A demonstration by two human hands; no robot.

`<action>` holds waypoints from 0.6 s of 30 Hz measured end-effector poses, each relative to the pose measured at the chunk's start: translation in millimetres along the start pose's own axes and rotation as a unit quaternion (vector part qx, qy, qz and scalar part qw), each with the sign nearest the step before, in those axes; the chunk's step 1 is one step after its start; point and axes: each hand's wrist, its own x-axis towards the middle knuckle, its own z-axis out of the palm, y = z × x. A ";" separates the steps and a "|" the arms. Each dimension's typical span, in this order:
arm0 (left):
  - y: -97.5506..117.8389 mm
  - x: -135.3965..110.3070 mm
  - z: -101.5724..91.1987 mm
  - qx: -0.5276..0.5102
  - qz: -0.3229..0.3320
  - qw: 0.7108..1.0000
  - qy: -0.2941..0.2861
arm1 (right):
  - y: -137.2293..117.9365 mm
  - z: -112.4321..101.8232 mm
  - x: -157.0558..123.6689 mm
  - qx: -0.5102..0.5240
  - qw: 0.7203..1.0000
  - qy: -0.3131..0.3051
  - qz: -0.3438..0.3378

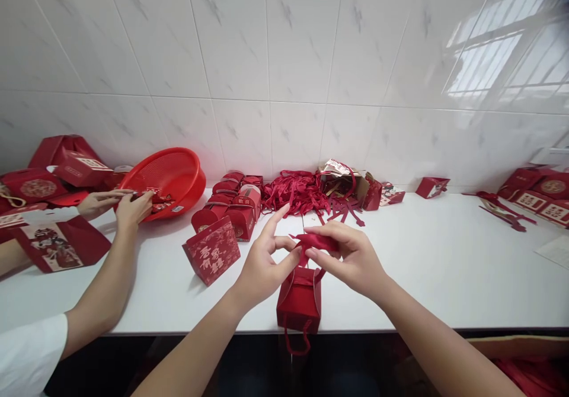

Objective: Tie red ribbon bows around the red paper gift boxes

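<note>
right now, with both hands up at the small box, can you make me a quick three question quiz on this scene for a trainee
1. What do the left hand and right hand both hold?
2. True or false: the box nearest these hands stands against the wall.
3. Fill in: the co-worker's hands are at the red plastic ____.

Key:
1. Red ribbon.
2. False; the box stands at the near edge of the table.
3. Basket.

On a table (427,278) before a wall (293,47), a single box (299,299) stands at the near edge, with a heap of ribbons (291,192) behind it, grouped boxes (242,212) to its left, a basket (182,166) farther left, and stacked boxes (531,197) at the far right.
</note>
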 end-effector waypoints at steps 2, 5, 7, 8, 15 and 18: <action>0.9 0.1 -0.2 -0.010 0.000 1.000 -0.005 | 1.8 -1.4 1.2 -0.033 0.998 -0.005 -0.049; 2.9 0.0 -0.3 -0.032 -0.002 0.999 -0.012 | 6.0 -2.4 2.0 -0.045 0.991 -0.019 -0.121; 3.5 -0.1 -0.1 -0.042 -0.006 0.999 -0.014 | 8.0 -1.6 1.8 -0.047 0.989 -0.020 -0.139; 3.5 -0.1 0.0 -0.044 -0.007 0.999 -0.013 | 8.4 -0.9 1.5 -0.053 0.989 -0.013 -0.135; 3.4 -0.7 0.0 -0.031 -0.029 0.999 -0.009 | 2.8 2.8 -0.4 -0.083 0.992 0.039 -0.083; 3.0 -1.5 -0.3 -0.028 -0.036 0.999 -0.017 | 2.6 2.0 -1.5 -0.073 0.993 0.031 -0.083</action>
